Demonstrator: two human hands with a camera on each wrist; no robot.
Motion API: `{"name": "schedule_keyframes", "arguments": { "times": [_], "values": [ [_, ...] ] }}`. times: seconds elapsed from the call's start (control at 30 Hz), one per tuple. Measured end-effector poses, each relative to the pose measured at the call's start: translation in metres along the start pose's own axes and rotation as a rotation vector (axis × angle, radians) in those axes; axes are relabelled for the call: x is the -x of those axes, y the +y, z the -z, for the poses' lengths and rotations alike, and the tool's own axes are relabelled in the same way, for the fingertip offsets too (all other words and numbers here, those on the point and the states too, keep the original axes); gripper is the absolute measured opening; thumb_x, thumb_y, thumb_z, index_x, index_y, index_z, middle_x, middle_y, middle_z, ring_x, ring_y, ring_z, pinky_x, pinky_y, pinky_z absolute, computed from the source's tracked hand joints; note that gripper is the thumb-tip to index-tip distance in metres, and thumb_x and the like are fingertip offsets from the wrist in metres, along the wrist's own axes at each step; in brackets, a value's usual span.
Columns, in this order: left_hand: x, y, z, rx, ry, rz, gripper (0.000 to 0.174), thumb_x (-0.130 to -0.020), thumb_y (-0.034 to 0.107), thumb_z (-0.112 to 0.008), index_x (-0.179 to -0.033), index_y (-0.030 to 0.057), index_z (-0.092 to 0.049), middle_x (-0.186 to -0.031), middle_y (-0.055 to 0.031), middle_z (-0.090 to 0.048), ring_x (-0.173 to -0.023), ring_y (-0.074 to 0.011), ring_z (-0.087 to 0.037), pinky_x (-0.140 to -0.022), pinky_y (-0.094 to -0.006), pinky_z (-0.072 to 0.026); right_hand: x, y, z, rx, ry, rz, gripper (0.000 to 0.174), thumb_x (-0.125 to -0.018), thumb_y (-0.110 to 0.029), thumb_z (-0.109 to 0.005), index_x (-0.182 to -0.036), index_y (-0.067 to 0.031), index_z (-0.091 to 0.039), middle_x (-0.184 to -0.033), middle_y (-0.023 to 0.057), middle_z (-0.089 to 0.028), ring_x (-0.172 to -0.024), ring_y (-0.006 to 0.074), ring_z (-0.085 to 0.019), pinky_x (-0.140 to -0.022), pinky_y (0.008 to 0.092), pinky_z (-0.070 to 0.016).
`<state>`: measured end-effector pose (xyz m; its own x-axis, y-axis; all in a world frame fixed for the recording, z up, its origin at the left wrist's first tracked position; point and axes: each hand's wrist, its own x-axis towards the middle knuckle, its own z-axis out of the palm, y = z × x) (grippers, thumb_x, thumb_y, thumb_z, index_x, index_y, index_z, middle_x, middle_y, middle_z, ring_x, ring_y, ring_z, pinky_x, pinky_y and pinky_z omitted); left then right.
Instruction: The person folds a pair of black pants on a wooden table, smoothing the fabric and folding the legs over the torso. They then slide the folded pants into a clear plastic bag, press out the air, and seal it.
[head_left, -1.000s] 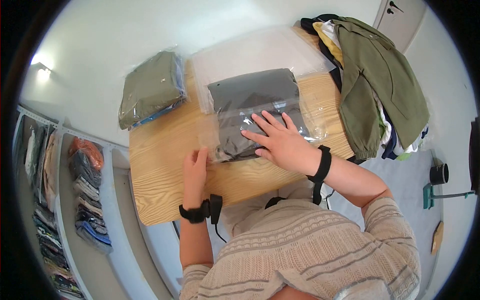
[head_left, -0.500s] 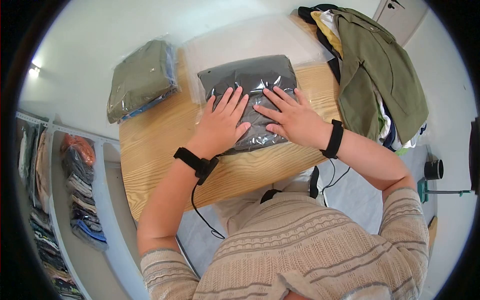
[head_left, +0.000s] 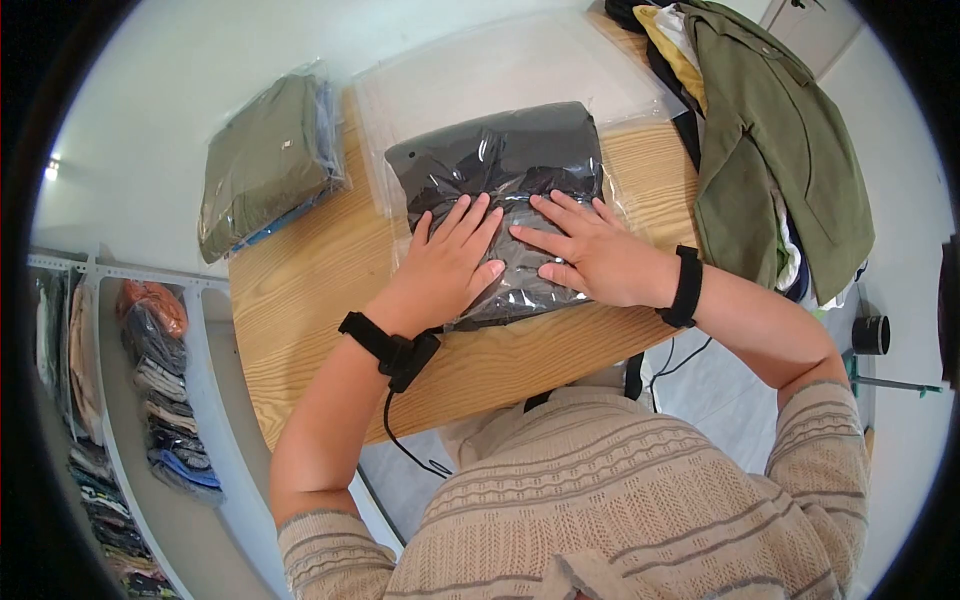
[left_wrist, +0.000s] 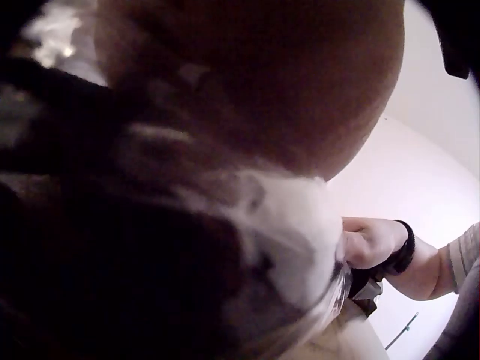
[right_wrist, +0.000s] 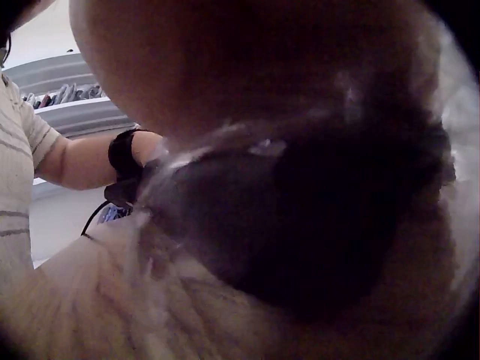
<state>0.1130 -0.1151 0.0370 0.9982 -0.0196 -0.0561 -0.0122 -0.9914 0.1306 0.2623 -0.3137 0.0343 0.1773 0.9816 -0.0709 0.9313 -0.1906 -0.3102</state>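
Note:
A folded dark grey garment in a clear plastic bag [head_left: 500, 150] lies near the front of the wooden table [head_left: 290, 330]. Both hands rest flat on its lower half, fingers spread and pointing away from the body. The left hand [head_left: 445, 255] presses on its left side and the right hand [head_left: 600, 250] on its right side. Dark, blurred close surfaces fill much of both wrist views; the right hand [left_wrist: 371, 241] shows at the right of the left wrist view.
Flat clear bags [head_left: 520, 70] lie behind the package. A bagged olive garment [head_left: 265, 165] sits at the back left, and a clothes pile [head_left: 780, 140] hangs over the right edge. Shelves with bagged clothes [head_left: 170, 390] stand at the far left.
The left hand has moved from the table by the bag's lower left corner up onto the package. The right hand has shifted slightly and stays on it. The head view has moved a little.

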Motion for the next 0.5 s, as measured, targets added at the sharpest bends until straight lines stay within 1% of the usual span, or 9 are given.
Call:
{"name": "schedule_keyframes", "arguments": {
  "times": [0.1, 0.27, 0.33, 0.4, 0.47, 0.5],
  "values": [
    [0.0, 0.001, 0.002, 0.02, -0.007, 0.01, 0.056, -0.098, 0.033, -0.044, -0.146, 0.0068, -0.03, -0.154, -0.015, -0.025, -0.142, -0.0301, -0.022, -0.111, -0.056, -0.0203, 0.0, -0.002, 0.0, 0.011, 0.021, 0.008, 0.05, -0.099, -0.044, -0.04, -0.146, -0.0261, -0.035, -0.154, 0.0147, -0.024, -0.143, 0.034, -0.019, -0.11, 0.0611, -0.0205],
    [-0.001, 0.002, 0.009, -0.048, 0.036, 0.01, 0.057, -0.097, 0.034, -0.047, -0.145, 0.007, -0.033, -0.153, -0.0139, -0.027, -0.141, -0.0294, -0.024, -0.112, -0.0539, -0.0219, -0.003, -0.004, 0.007, 0.089, 0.052, -0.001, 0.046, -0.1, -0.039, -0.04, -0.144, -0.026, -0.039, -0.153, 0.0154, -0.025, -0.143, 0.0345, -0.02, -0.11, 0.0605, -0.0197],
    [-0.003, 0.001, 0.011, -0.058, 0.046, 0.009, 0.058, -0.096, 0.035, -0.049, -0.144, 0.0072, -0.034, -0.152, -0.0136, -0.028, -0.141, -0.0292, -0.025, -0.112, -0.0528, -0.0228, -0.004, -0.006, 0.009, 0.23, 0.163, 0.015, 0.044, -0.1, -0.036, -0.041, -0.143, -0.0258, -0.041, -0.153, 0.017, -0.025, -0.143, 0.0361, -0.019, -0.11, 0.0601, -0.0197],
    [-0.005, -0.003, 0.012, -0.172, 0.082, -0.043, 0.059, -0.094, 0.036, -0.052, -0.144, 0.0079, -0.036, -0.152, -0.0134, -0.029, -0.14, -0.03, -0.026, -0.111, -0.051, -0.0245, -0.008, -0.005, 0.013, 0.271, 0.162, 0.026, 0.044, -0.1, -0.036, -0.041, -0.142, -0.0258, -0.042, -0.153, 0.0177, -0.025, -0.143, 0.0368, -0.019, -0.109, 0.0605, -0.0201],
    [-0.009, -0.007, 0.013, -0.23, 0.123, -0.053, 0.06, -0.094, 0.037, -0.053, -0.144, 0.0088, -0.035, -0.152, -0.0133, -0.028, -0.141, -0.0305, -0.025, -0.112, -0.0506, -0.0246, -0.012, -0.003, 0.02, 0.315, 0.163, 0.043, 0.043, -0.099, -0.035, -0.042, -0.141, -0.0258, -0.043, -0.153, 0.0184, -0.024, -0.143, 0.0375, -0.019, -0.109, 0.0609, -0.0205],
    [-0.01, -0.009, 0.014, -0.285, 0.156, -0.061, 0.061, -0.093, 0.037, -0.054, -0.145, 0.0098, -0.034, -0.153, -0.0132, -0.028, -0.141, -0.0309, -0.025, -0.112, -0.0502, -0.0247, -0.014, -0.002, 0.022, 0.323, 0.113, 0.045, 0.045, -0.099, -0.036, -0.042, -0.143, -0.026, -0.041, -0.153, 0.0188, -0.023, -0.143, 0.0376, -0.018, -0.108, 0.0622, -0.0208]
  ]
}}
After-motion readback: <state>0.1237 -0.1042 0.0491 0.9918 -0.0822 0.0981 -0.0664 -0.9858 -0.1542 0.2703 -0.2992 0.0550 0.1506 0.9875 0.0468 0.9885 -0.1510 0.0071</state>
